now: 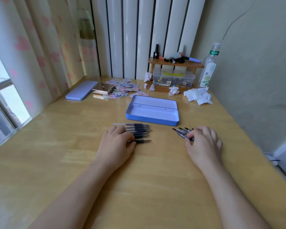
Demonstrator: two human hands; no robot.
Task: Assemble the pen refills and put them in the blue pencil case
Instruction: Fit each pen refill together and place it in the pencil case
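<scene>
An open blue pencil case [153, 119] lies on the wooden table [73, 129] with nothing inside. In front of it, to the left, several pens with dark grips [139, 131] lie side by side, tips pointing right. My left hand [116, 146] rests on their rear ends, thumb and fingers on the nearest pen [141, 141]. To the right lies a small heap of dark pen caps [182, 131]. My right hand [203, 144] sits over that heap, fingertips closing on one cap [187, 138]; whether it is lifted I cannot tell.
A closed lilac pencil case [81, 92], a shiny metal box [103, 88] and patterned paper slips [122, 89] lie at the back left. Crumpled tissues [198, 95], a wooden shelf with a clear plastic box [173, 78] and a bottle [208, 70] stand at the back right.
</scene>
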